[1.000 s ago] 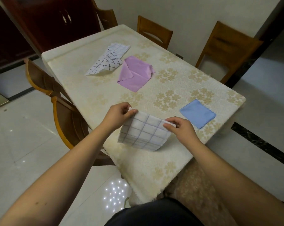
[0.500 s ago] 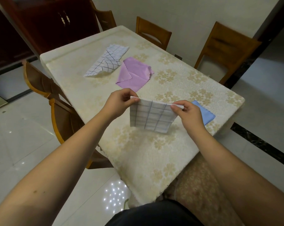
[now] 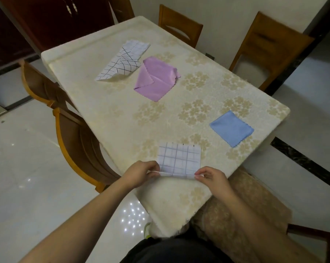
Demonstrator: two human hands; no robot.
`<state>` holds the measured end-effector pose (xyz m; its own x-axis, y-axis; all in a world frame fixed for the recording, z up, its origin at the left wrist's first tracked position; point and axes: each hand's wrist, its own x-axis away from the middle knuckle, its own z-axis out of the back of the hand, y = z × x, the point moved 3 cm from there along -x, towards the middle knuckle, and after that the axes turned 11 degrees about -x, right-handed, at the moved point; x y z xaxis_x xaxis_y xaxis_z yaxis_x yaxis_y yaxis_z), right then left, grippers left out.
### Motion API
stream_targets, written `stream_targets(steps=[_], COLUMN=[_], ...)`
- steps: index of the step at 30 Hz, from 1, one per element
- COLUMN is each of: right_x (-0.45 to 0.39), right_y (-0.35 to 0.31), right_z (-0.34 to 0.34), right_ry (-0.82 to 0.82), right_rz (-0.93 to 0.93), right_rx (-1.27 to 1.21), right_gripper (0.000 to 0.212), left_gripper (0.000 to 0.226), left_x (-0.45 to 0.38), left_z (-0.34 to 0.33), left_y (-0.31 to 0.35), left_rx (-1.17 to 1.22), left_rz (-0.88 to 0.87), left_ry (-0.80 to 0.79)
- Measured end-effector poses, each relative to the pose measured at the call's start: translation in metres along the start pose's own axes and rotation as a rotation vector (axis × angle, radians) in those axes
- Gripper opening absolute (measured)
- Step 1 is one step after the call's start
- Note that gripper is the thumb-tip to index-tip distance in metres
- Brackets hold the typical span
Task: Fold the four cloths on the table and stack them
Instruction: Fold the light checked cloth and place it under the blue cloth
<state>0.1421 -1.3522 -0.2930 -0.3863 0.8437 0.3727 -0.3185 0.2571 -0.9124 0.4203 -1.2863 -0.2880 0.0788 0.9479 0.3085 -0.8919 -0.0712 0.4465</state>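
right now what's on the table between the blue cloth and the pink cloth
Nothing: in the head view the stretch between the blue cloth and the pink cloth is bare flowered tablecloth.

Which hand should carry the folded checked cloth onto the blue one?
Probably right. The right hand already pinches the checked cloth's near right corner, and the blue cloth lies on that side; the left hand would have to cross over.

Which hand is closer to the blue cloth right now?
Right. The right hand pinches the checked cloth's near right corner, below-left of the blue cloth. The left hand holds the opposite corner, farther away.
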Motion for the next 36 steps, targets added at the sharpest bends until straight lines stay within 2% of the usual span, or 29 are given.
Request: stream_targets(steps=[3, 6, 9, 12, 16, 19, 24, 28, 30, 33, 36], right_x=[0.003, 0.0, -0.009, -0.022, -0.042, -0.062, -0.094, -0.105, -0.105, -0.107, -0.11], right_y=[0.017, 0.017, 0.008, -0.001, -0.012, -0.015, -0.009, -0.001, 0.005, 0.013, 0.019], right_z=[-0.001, -0.001, 0.0, 0.004, 0.012, 0.015, 0.019, 0.021, 0.018, 0.015, 0.015], right_ry=[-0.045, -0.051, -0.017, 0.019, 0.091, 0.105, 0.077, 0.107, 0.082, 0.095, 0.197], right_rz=[-0.033, -0.035, -0.027, -0.02, 0.009, 0.015, -0.029, -0.042, -0.01, 0.001, -0.156], right_rx=[0.004, -0.028, -0.089, -0.155, -0.235, -0.236, -0.144, 0.062, 0.171, 0.275, 0.23], right_gripper=[0.006, 0.006, 0.006, 0.006, 0.007, 0.012, 0.021, 0.039, 0.043, 0.046, 0.046], left_gripper=[0.021, 0.018, 0.009, 0.008, 0.047, 0.049, 0.047, 0.059, 0.058, 0.05, 0.044], left_x=[0.006, 0.005, -0.001, -0.013, -0.033, -0.05, -0.075, -0.082, -0.083, -0.084, -0.088], left_z=[-0.016, -0.016, -0.01, 0.0, 0.002, -0.006, -0.015, -0.02, -0.026, -0.035, -0.039], left_y=[-0.002, -0.003, -0.003, 0.0, -0.004, -0.013, -0.019, -0.016, -0.013, -0.013, -0.011], left_rx=[-0.031, 0.013, 0.19, 0.396, 0.557, 0.434, 0.315, 0.215, 0.149, 0.171, 0.188], left_rz=[-0.028, -0.042, -0.046, 0.055, 0.13, 0.248, 0.389, 0.441, 0.463, 0.615, 0.745], left_ry=[-0.091, -0.113, -0.048, 0.06, -0.049, -0.072, -0.01, 0.11, 0.147, 0.125, 0.051])
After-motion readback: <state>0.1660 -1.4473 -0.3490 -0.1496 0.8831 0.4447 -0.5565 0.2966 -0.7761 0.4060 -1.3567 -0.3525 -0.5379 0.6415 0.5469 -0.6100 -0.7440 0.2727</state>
